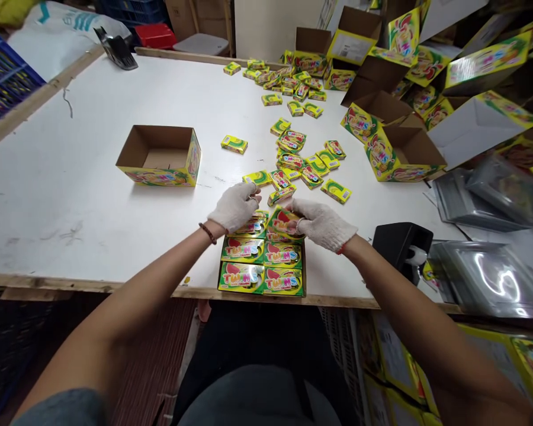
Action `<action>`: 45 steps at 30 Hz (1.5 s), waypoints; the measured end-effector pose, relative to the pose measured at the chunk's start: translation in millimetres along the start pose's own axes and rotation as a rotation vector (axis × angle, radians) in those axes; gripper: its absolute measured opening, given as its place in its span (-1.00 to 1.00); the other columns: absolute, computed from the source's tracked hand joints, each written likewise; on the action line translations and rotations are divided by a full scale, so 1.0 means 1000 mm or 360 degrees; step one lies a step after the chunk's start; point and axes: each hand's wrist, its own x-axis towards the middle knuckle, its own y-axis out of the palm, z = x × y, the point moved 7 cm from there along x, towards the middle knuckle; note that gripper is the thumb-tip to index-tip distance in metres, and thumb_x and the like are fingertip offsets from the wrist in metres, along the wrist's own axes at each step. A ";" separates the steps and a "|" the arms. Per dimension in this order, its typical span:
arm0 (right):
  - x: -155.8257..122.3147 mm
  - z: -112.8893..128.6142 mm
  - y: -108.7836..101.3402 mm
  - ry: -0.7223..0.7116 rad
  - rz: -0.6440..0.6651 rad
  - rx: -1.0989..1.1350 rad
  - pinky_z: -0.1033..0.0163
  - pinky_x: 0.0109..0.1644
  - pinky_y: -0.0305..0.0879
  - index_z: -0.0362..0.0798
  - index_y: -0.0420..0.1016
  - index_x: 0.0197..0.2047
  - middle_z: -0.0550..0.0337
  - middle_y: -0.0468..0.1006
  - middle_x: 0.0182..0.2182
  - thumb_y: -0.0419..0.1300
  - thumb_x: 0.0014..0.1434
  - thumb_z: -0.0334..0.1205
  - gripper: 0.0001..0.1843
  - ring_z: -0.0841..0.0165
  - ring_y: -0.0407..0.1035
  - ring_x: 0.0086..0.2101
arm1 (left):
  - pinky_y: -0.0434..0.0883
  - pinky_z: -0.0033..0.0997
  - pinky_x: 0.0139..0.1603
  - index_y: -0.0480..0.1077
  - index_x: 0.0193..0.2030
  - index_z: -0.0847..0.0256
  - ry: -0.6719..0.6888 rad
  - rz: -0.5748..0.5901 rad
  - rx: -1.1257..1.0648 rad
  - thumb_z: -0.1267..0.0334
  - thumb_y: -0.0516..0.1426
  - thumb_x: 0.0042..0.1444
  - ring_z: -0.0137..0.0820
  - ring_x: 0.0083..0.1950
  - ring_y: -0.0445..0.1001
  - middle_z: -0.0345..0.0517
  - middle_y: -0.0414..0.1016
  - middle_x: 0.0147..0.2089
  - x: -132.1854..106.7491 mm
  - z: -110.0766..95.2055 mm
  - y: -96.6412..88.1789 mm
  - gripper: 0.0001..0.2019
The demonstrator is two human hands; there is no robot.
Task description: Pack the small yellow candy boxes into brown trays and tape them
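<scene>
Close to the middle of the tabletop's (93, 219) near edge, a filled display box (305, 272) lay with TWINS packets ranged in two columns, their watermelon-printed faces upward. The right hand (323, 225), in a white knitted glove, grasped one TWINS packet (281, 222) between thumb and fingers, holding it tilted over the far end of the right column. The left hand (234, 207), gloved likewise and with a beaded bracelet (208, 233) at its wrist, rested over the far end of the left column, its fingers curled; whether it gripped a packet could not be told.

Just beyond the hands, loose packets (336, 190) were scattered toward the far edge, some with the barcode side up, and a denser heap (288, 80) of them lay near that edge. One single packet (234, 144) sat apart, to the left of the scatter. Farther left, well in from the tabletop's left edge, stood an open carton (160, 176), its brown inside showing. More open cartons (379, 155) crowded the right side up to the far right corner. Toward the near right corner stood a black tape dispenser (402, 245), with clear plastic covers (497, 278) stacked beside it.
</scene>
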 end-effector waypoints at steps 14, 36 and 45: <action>0.012 0.000 0.018 -0.0180 -0.0108 -0.0799 0.25 -0.16 0.22 -0.04 0.57 -0.24 0.07 0.52 -0.23 0.11 0.23 -0.32 -0.82 0.28 0.36 -0.22 | 0.22 -0.33 -0.34 0.54 -0.35 0.22 -0.0157 0.0908 0.0402 0.22 0.22 -0.12 -0.27 -0.36 0.42 -0.01 0.58 -0.34 0.038 0.045 0.048 -0.82; 0.012 -0.023 0.034 -0.0178 -0.0507 -0.0417 -0.37 0.43 -0.25 -0.09 0.05 0.47 -0.08 0.20 0.38 0.07 0.22 -0.20 -0.24 0.00 -0.07 0.40 | 0.44 -0.41 -0.21 0.48 -0.20 0.23 -0.0332 -0.0535 -0.1736 0.03 0.32 0.01 -0.42 -0.28 0.47 -0.16 0.57 -0.25 -0.071 0.012 0.019 -0.66; 0.011 -0.050 0.028 -0.0346 -0.0404 0.0108 0.02 0.39 0.13 -0.09 -0.31 0.54 -0.06 0.33 0.30 -0.21 0.38 -0.12 -0.27 0.26 0.20 0.30 | 0.43 -0.42 -0.20 0.49 -0.19 0.22 -0.0327 -0.0534 -0.1713 -0.01 0.32 0.03 -0.41 -0.26 0.48 -0.17 0.56 -0.25 -0.072 0.018 0.023 -0.65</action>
